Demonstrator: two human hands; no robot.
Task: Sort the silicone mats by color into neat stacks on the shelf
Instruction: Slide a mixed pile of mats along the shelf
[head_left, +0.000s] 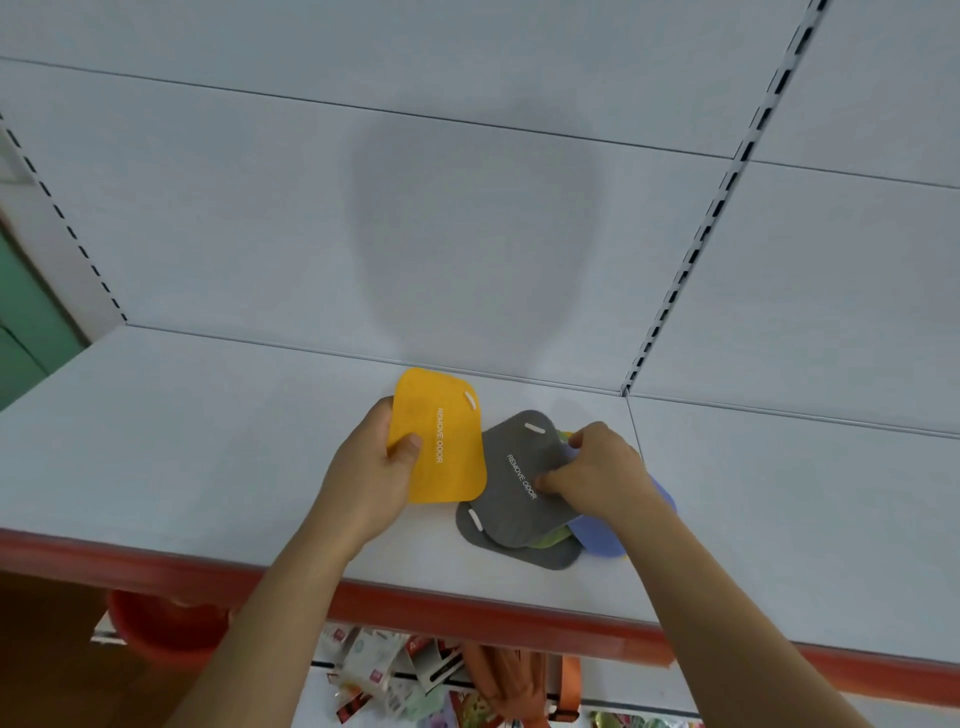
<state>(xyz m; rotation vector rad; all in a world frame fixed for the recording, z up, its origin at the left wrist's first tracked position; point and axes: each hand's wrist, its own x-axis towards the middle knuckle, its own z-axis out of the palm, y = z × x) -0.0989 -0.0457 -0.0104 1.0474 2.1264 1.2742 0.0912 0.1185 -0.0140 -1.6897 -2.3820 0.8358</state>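
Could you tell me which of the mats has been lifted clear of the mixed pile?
The yellow mat, held in the left hand; the grey, green and blue ones remain piled.

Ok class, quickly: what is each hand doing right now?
Left hand: grips the yellow mat, thumb on top.
Right hand: pinches the top grey mat on the mixed pile.

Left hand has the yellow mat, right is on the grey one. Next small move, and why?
Probably set the yellow mat down on bare shelf to the left, starting a yellow stack. The left hand holds it clear of the mixed pile, where the right hand already pinches the top grey mat; no sorted stacks show yet.
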